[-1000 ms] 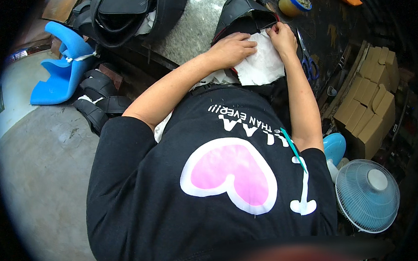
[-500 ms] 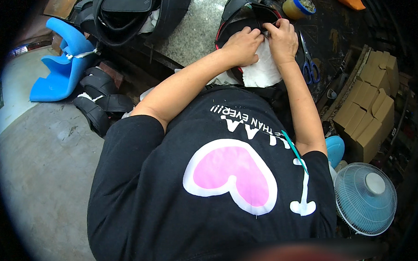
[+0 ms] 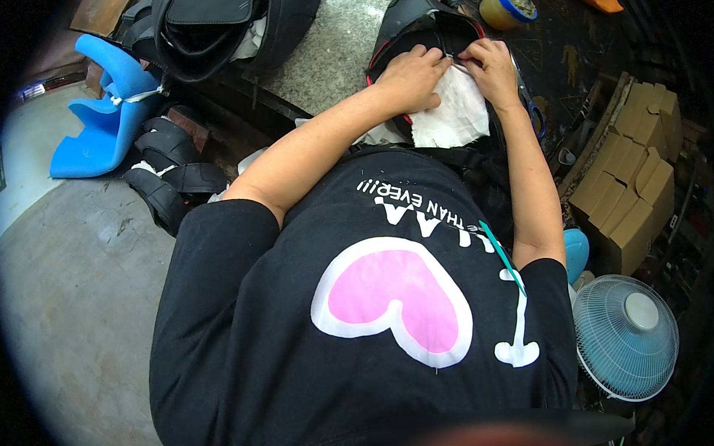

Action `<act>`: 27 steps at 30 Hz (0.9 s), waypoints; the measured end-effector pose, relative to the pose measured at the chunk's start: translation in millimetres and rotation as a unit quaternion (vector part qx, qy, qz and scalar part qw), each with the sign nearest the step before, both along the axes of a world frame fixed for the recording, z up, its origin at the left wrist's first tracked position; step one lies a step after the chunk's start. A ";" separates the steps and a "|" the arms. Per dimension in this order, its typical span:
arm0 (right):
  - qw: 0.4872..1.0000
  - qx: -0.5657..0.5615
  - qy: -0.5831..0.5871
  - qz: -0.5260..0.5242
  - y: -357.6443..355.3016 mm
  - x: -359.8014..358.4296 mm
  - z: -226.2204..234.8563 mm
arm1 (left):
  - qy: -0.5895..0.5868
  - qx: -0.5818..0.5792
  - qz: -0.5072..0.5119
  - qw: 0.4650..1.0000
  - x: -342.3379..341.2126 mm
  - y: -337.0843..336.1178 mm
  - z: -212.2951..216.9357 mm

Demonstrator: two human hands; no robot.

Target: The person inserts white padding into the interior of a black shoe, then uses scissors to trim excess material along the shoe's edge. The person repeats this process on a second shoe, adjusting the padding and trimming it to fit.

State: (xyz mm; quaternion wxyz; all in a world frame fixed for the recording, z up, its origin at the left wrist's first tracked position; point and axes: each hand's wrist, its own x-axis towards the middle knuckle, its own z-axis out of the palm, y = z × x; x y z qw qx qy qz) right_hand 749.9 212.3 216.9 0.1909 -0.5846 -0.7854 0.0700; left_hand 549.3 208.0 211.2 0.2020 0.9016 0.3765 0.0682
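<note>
**Both hands close in on the far edge of the black piece**

A second ago the hands lay apart on the white cloth (image 3: 452, 115), the right one up at the far corner. Now they sit side by side at the far rim of the black seat cover (image 3: 420, 25), knuckles nearly meeting, with the cloth bunched just near of them. That reads as the work having narrowed from smoothing the cloth to handling one small spot on the cover's red-piped edge

The left hand (image 3: 409, 76) is curled, its fingers (image 3: 429, 55) bent down tight and pressing on the cover's edge; whether anything is pinched under them cannot be told. The right hand (image 3: 489, 64) is likewise closed down, its fingers (image 3: 471, 52) drawn together at the same spot, seeming to pinch a thin thing that is too small to make out

The cover lies on the grey stone tabletop (image 3: 326, 57), far from the person and between the forearms. A second black cover (image 3: 213, 26) sits far left, a yellow tin (image 3: 507, 5) far right, blue-handled scissors (image 3: 534, 116) just right of the right wrist
</note>
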 end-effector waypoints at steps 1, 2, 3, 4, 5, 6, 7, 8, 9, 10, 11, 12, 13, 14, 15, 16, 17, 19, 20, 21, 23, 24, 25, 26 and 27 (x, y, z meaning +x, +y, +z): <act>1.000 0.003 -0.006 0.015 -3.4 5.1 -0.8 | 0.006 -0.006 -0.007 1.000 1.6 -0.2 1.8; 1.000 -0.010 -0.020 0.017 -6.7 8.7 -2.4 | 0.013 -0.013 -0.013 1.000 2.8 -0.5 3.2; 0.999 0.006 -0.031 0.029 -10.8 11.0 -4.4 | 0.011 -0.018 -0.012 1.000 3.5 -1.2 4.3; 0.998 0.026 -0.032 0.038 -13.0 12.5 -6.6 | 0.010 -0.023 -0.014 1.000 4.2 -1.8 4.9; 0.998 0.035 -0.037 0.042 -15.0 13.8 -8.5 | 0.005 -0.029 -0.017 0.999 4.4 -1.9 5.0; 0.997 0.044 -0.042 0.045 -17.3 14.6 -10.0 | -0.001 -0.037 -0.012 0.999 4.4 -2.1 4.7; 0.997 0.033 -0.059 0.042 -18.2 15.1 -11.1 | -0.009 -0.046 -0.009 0.999 4.0 -1.5 4.2; 0.997 0.029 -0.058 0.041 -19.3 15.3 -11.5 | -0.014 -0.055 -0.004 0.998 3.5 -0.7 3.5; 0.997 0.029 -0.057 0.037 -19.7 14.7 -11.6 | -0.034 -0.058 0.002 0.998 3.3 0.4 2.7; 0.997 0.029 -0.055 0.034 -20.1 14.3 -10.7 | -0.052 -0.061 0.011 0.997 3.3 1.9 2.0; 0.998 0.025 -0.048 0.030 -20.2 13.8 -9.3 | -0.063 -0.070 0.019 0.995 3.4 3.0 1.4; 0.999 0.021 -0.040 0.027 -20.4 12.9 -7.6 | -0.061 -0.062 0.013 0.996 3.8 3.8 0.9; 0.999 -0.001 -0.038 0.016 -20.2 12.1 -5.5 | -0.052 -0.059 0.005 0.997 4.3 4.4 0.4; 0.999 0.035 -0.013 0.018 -20.5 10.9 -3.5 | -0.044 -0.055 -0.001 0.998 4.8 4.7 -0.1; 0.999 0.053 0.007 0.011 -21.2 10.1 -1.5 | -0.042 -0.050 -0.004 0.998 5.2 4.4 -0.6; 0.997 0.070 0.027 0.005 -22.1 9.1 -0.2 | -0.043 -0.044 -0.005 0.998 5.4 3.8 -1.4; 0.995 0.095 0.025 -0.024 -23.3 7.1 -0.1 | -0.046 -0.040 -0.010 0.998 5.4 3.3 -2.2; 0.986 0.142 0.025 -0.080 -25.7 4.4 -1.2 | -0.060 -0.040 -0.013 0.997 4.3 3.2 -4.0; 0.986 0.094 0.066 -0.123 -26.6 4.1 -2.0 | -0.064 -0.044 -0.014 0.997 3.6 3.9 -4.7; 0.980 0.045 0.109 -0.163 -27.0 3.8 -3.2 | -0.074 -0.043 -0.015 0.996 3.3 4.7 -5.2; 0.945 -0.130 0.175 -0.242 -26.8 4.9 -4.5 | -0.078 -0.054 -0.015 0.995 3.4 7.7 -5.2; 0.946 -0.155 0.178 -0.222 -27.1 5.4 -5.0 | -0.103 -0.057 0.000 0.993 4.3 9.9 -4.7; 0.939 -0.200 0.176 -0.217 -27.0 6.2 -4.6 | -0.120 -0.066 0.013 0.990 6.0 12.8 -3.9; 0.928 -0.241 0.173 -0.223 -26.5 7.0 -4.2 | -0.129 -0.079 0.028 0.988 8.2 15.4 -3.2; 0.932 -0.231 0.187 -0.205 -28.4 7.0 -3.8 | -0.141 -0.068 0.046 0.987 11.4 17.1 -2.8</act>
